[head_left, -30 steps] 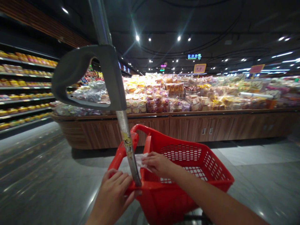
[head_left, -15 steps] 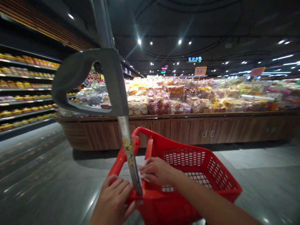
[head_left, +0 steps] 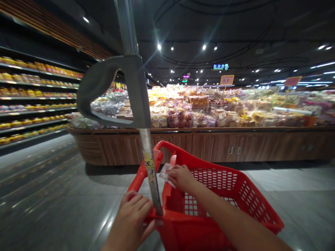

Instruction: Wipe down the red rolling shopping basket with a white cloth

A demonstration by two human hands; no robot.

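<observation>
Grip, left: left hand (head_left: 133, 216) wraps the near end of the red bar (head_left: 138, 177), fingers over it, thumb on the side towards the basket.
Grip, right: right hand (head_left: 180, 177) pinches a white cloth (head_left: 164, 173), fingers closed on it.
Cloth: crumpled, at the bar-side edge of the basket (head_left: 183, 232), between that edge and the right hand, partly covered by the fingers.
Basket: red, with lattice walls and floor; the right forearm crosses above it.
Pole: metal pole (head_left: 150, 153), leaning left at the top, its foot at the basket's near corner, beside the left hand; worn yellow sticker.
Loop: grey loop (head_left: 141, 94) on the pole, above both hands.
Counter: wood-fronted counter (head_left: 214, 143) beyond the basket, heaped with bagged goods (head_left: 180, 115).
Shelves: stocked shelves (head_left: 34, 83) at far left.
</observation>
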